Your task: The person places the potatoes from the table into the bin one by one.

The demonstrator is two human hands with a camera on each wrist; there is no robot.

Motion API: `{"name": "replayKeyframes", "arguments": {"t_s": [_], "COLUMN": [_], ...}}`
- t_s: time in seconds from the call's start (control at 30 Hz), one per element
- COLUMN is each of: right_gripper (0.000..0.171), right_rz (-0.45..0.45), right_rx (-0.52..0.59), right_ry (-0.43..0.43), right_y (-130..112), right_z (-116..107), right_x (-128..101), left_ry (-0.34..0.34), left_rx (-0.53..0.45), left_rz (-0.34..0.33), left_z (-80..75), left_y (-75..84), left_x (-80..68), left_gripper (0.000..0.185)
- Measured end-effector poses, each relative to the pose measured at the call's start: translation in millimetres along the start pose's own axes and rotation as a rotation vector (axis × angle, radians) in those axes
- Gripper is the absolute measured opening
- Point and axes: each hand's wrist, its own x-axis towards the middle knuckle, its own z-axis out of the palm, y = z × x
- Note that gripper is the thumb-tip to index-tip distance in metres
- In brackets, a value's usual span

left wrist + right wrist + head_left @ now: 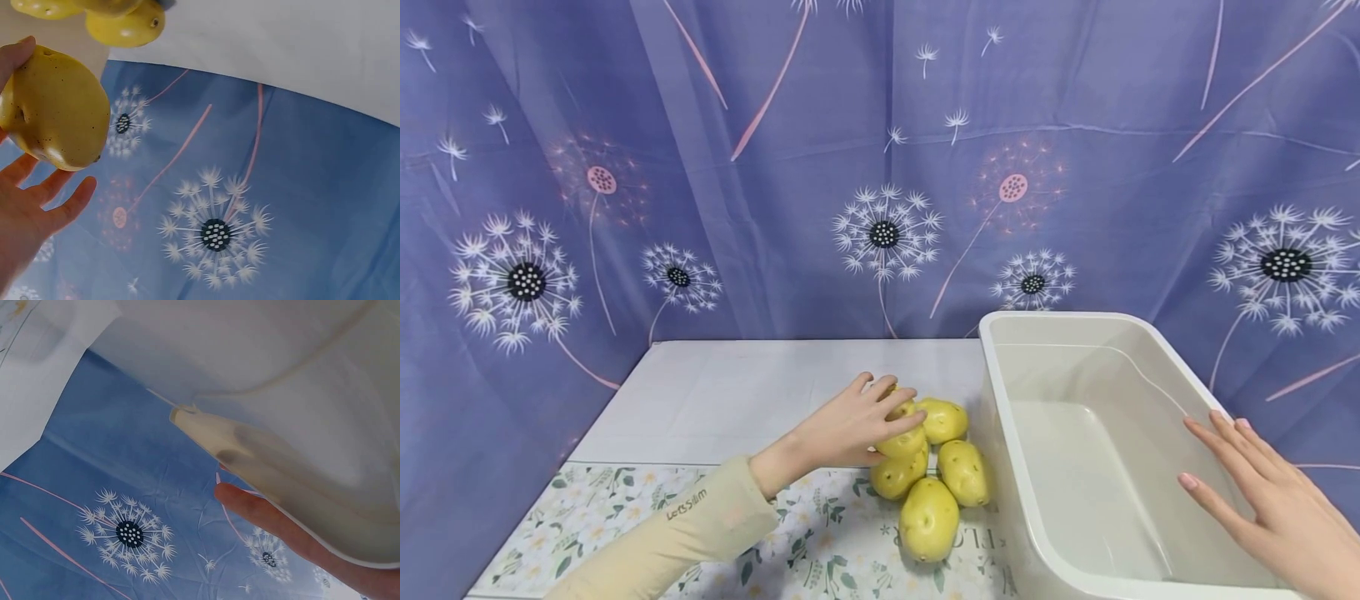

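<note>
Up top, from the head view, the left hand [857, 425] reaches in from the near left edge of the table [737, 392], fingers spread and lightly bent over the topmost potato [904, 440] of a small pile of potatoes [928, 479] near the middle of the near edge. The beige sleeve [685, 533] carries small lettering that seems to read "Let's Slim". Under the pile lies a floral mat [625, 517]; printed letters show just beside the nearest potato, seen upside down and partly covered, so I cannot read them surely. A white plastic tub [1075, 433] stands at the right side of the table, just beside the pile. The right hand [1262, 500] lies against the tub's right rim, fingers straight and together, gripping nothing. A purple dandelion-print curtain [880, 167] hangs behind.

Next, the left wrist view shows the same potato [56, 115] resting against the left hand's fingers [59, 206], which are splayed and only slightly bent around it, the thumb at its far side; more potatoes sit at the upper edge.

Lastly, the right wrist view shows one straight finger [275, 519] pressed along the outside of the tub's rim [250, 450], with the curtain beyond.
</note>
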Motion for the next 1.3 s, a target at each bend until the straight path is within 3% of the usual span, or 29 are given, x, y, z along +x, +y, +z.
{"name": "replayKeyframes", "arguments": {"t_s": [0.2,0.4,0.67,1.3], "right_gripper": [0.066,0.066,0.066,0.068], "right_rz": [0.013,0.051,0.037,0.042], "right_rx": [0.000,-0.009,-0.018,-0.030], "right_ry": [-0.013,-0.044,-0.025,-0.047], "right_y": [-0.5,-0.8,1.7,2.4], "right_z": [0.2,1.7,2.2,4.3], "right_x": [-0.2,-1.4,-2.4,-1.6], "left_ry": [0.054,0.064,0.097,0.140], "left_rx": [0.027,0.039,0.067,0.086], "left_rz": [0.032,0.061,0.097,0.087], "left_z": [-9.3,-18.3,-29.0,-58.3], "left_y": [2.3,5.2,9.7,14.1], "left_x": [6.7,12.8,23.6,49.6], "left_gripper": [0.074,0.077,0.079,0.073]}}
